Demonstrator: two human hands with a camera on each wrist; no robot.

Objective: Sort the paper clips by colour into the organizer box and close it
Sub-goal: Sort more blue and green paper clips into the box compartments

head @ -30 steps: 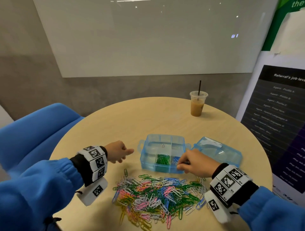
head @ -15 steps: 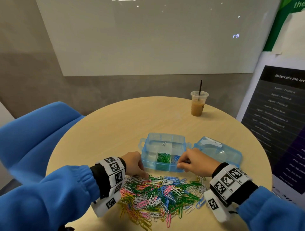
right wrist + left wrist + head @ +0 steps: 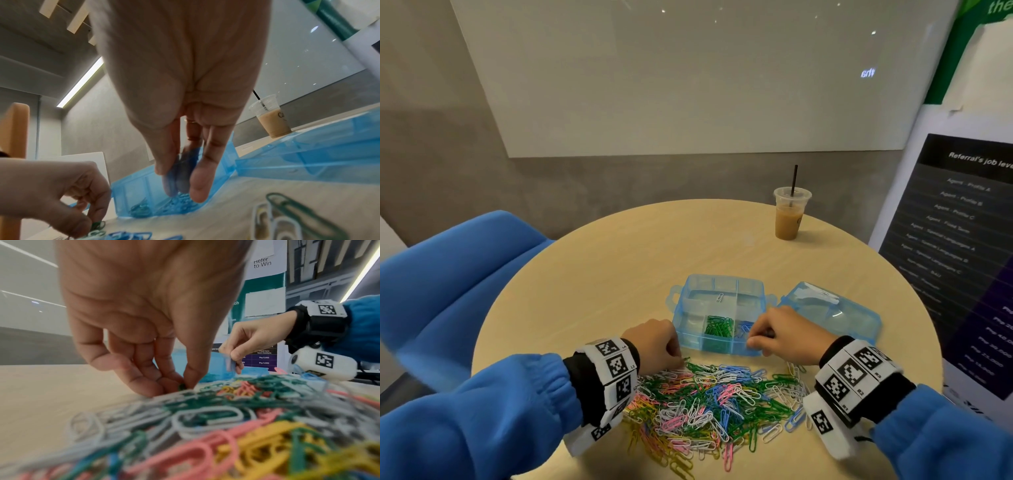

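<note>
A heap of mixed coloured paper clips [image 3: 709, 404] lies on the round table, near me. Behind it stands the open blue organizer box [image 3: 717, 291], with green clips [image 3: 719, 323] in a front middle compartment, blue clips [image 3: 743, 327] to their right and one white clip [image 3: 719, 297] at the back. My left hand [image 3: 654, 346] is at the heap's far left edge, where its thumb and fingertips [image 3: 191, 381] pinch a green clip [image 3: 182, 387]. My right hand [image 3: 780, 334] hovers over the box's front right corner, pinching blue clips [image 3: 180, 170] above the blue compartment.
The box's blue lid [image 3: 828, 313] lies open to the right of the box. An iced coffee cup with a straw [image 3: 789, 214] stands at the table's far side. A blue chair [image 3: 448, 274] is on the left, a poster board [image 3: 962, 240] on the right.
My left hand has come from the bare table left of the box down to the heap's edge and closed on a green clip. My right hand stayed over the box's front right corner.
</note>
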